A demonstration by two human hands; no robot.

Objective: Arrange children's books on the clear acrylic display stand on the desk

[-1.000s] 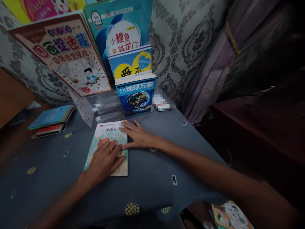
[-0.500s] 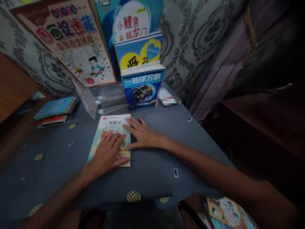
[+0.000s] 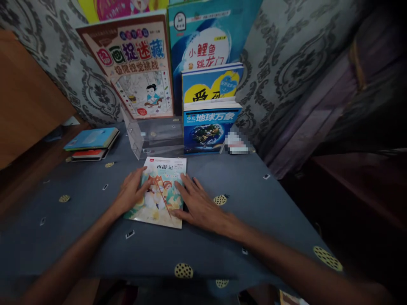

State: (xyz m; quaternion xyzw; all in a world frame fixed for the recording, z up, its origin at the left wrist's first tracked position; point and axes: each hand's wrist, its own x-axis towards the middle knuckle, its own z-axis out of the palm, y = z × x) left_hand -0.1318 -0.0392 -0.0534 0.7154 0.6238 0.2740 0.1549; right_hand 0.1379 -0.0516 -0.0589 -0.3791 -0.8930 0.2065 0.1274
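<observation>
Picture book: lying flat on the grey cloth, on your side of the clear stand.
Long axis: runs from you toward the stand, far end leaning slightly right; the title end points at the stand.
Left hand: your thumb and fingers are apart, at the book's left edge.
Right hand: your fingers are spread, touching its right edge.
</observation>
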